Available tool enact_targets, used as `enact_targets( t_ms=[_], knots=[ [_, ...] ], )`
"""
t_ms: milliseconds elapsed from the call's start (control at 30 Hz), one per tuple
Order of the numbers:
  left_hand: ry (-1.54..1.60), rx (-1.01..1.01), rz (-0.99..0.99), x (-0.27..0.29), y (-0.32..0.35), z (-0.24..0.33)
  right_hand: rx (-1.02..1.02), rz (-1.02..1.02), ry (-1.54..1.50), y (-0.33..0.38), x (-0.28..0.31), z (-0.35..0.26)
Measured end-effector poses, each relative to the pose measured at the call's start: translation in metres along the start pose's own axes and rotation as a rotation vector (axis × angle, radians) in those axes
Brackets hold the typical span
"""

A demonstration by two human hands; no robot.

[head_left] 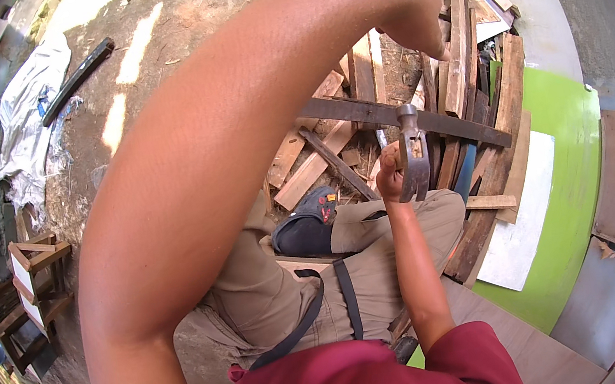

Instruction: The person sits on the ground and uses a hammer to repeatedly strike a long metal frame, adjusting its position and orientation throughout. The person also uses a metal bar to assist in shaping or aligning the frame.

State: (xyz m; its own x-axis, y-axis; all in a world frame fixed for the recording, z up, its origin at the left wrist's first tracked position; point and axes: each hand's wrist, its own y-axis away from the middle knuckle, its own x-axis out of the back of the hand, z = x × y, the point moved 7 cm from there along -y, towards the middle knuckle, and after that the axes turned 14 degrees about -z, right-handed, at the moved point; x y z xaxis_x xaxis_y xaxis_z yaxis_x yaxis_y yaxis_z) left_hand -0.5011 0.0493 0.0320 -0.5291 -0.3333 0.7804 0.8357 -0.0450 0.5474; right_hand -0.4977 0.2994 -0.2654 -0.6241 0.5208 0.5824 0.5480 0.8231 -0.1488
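Note:
My right hand (390,170) is closed round a claw hammer (413,147), close to its head. The claws point toward me, and the handle is mostly hidden beneath the head. Behind the hammer, a long dark bar (463,125) lies across the wood pile. My left arm sweeps across the picture to the upper right. There my left hand (414,24) reaches down, bent, with a fingertip against the side of a wooden plank (457,45). Most of its fingers are hidden, so I cannot tell whether it grips the plank.
Scrap boards (317,165) lie around my shoe (315,208). Right of the pile are a green sheet (560,113) and a white panel (521,232). At the left are a white cloth (36,104), a black bar (77,81) and a small wooden frame (40,261).

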Motion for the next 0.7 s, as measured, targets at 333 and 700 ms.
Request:
enact_targets(
  t_ms=[333,700],
  knots=[
    [0.05,0.021,0.111,0.002,0.033,-0.021,-0.257,0.047,0.044,0.0,-0.025,-0.001],
    [0.062,-0.001,0.047,-0.001,0.017,-0.014,-0.376,0.063,0.059,-0.014,0.008,-0.018]
  ],
)
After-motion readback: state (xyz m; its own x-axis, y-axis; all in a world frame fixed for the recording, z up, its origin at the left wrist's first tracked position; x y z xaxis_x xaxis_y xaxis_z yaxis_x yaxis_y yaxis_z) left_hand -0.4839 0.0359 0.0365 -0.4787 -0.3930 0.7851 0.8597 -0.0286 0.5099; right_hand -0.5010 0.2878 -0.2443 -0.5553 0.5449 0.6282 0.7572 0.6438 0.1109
